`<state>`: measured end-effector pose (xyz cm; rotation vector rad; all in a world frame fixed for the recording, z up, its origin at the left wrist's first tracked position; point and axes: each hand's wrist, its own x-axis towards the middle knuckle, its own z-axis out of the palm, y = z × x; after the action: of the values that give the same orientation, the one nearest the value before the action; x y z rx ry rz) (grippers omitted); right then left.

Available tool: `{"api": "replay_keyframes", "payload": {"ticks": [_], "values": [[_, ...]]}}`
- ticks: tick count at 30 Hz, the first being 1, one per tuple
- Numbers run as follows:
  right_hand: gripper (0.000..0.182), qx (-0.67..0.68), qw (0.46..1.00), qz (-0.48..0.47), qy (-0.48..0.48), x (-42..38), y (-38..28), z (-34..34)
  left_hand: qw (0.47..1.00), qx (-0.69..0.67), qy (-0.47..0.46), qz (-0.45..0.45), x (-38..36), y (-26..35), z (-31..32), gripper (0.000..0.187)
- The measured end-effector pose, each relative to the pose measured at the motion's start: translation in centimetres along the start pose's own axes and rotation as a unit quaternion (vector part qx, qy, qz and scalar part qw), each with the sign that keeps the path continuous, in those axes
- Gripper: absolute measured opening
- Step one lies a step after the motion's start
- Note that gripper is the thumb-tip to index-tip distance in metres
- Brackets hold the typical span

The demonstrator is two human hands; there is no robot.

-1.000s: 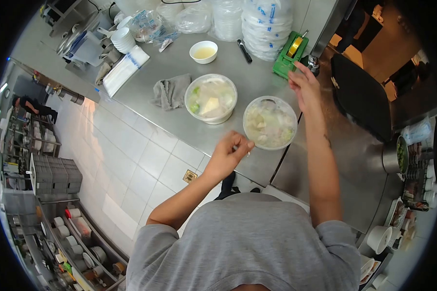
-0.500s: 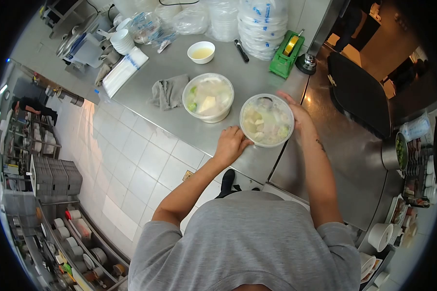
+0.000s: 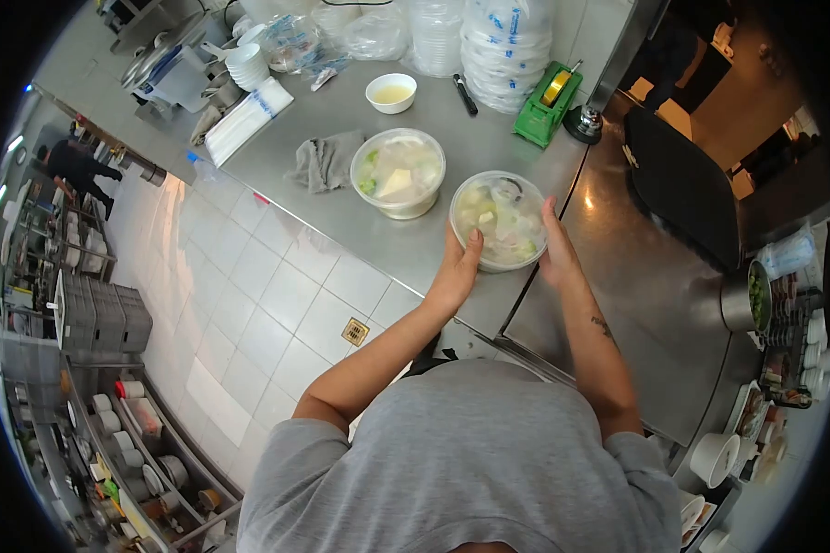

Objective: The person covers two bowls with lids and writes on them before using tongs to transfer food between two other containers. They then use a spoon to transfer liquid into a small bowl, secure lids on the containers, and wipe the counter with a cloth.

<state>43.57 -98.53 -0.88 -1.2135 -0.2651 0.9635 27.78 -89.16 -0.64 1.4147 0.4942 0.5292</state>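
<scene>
A round clear plastic takeout bowl (image 3: 500, 221) of pale soup with pale yellow chunks and greens stands near the counter's front edge, seemingly under a clear lid. My left hand (image 3: 459, 265) grips its left side, thumb up against the wall. Against the right side presses my right hand (image 3: 560, 247), its fingers partly hidden behind the bowl. Just to the left stands a second similar takeout bowl (image 3: 398, 173), touched by neither hand. Beside that one lies a crumpled grey cloth (image 3: 327, 161).
Farther back on the steel counter (image 3: 277, 189) are a small white bowl (image 3: 391, 94) of yellowish liquid, a black marker (image 3: 466, 95), a green tape dispenser (image 3: 546, 106) and stacked plastic containers (image 3: 505, 55). A black lid-like slab (image 3: 682, 184) lies right. A person (image 3: 81, 170) stands far left.
My left hand has come up from the counter's edge onto the bowl's left side. The right hand has slid nearer the bowl's front. The bowl has shifted slightly left, and the view has moved a little.
</scene>
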Motion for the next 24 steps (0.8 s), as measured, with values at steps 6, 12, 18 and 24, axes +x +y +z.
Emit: {"api": "replay_keyframes", "payload": {"ticks": [6, 12, 18, 24], "values": [[0.07, 0.005, 0.996, -0.084, 0.043, -2.0, -0.3, -0.9, 0.997, -0.041, -0.042, -0.059, 1.3, 0.8, 1.0, 0.071], [0.06, 0.03, 0.987, -0.102, 0.122, -1.7, 0.7, -4.9, 0.988, -0.007, -0.143, -0.064, 2.9, -0.2, 2.5, 0.073], [0.05, -0.251, 0.902, -0.139, 0.322, -3.2, -2.7, -4.1, 0.935, 0.184, -0.303, -0.019, 6.1, 3.4, -2.6, 0.045], [0.039, -0.24, 0.92, -0.286, 0.123, 0.0, -4.9, 8.3, 0.859, 0.435, 0.011, 0.272, 21.3, 6.2, -16.9, 0.02]]}}
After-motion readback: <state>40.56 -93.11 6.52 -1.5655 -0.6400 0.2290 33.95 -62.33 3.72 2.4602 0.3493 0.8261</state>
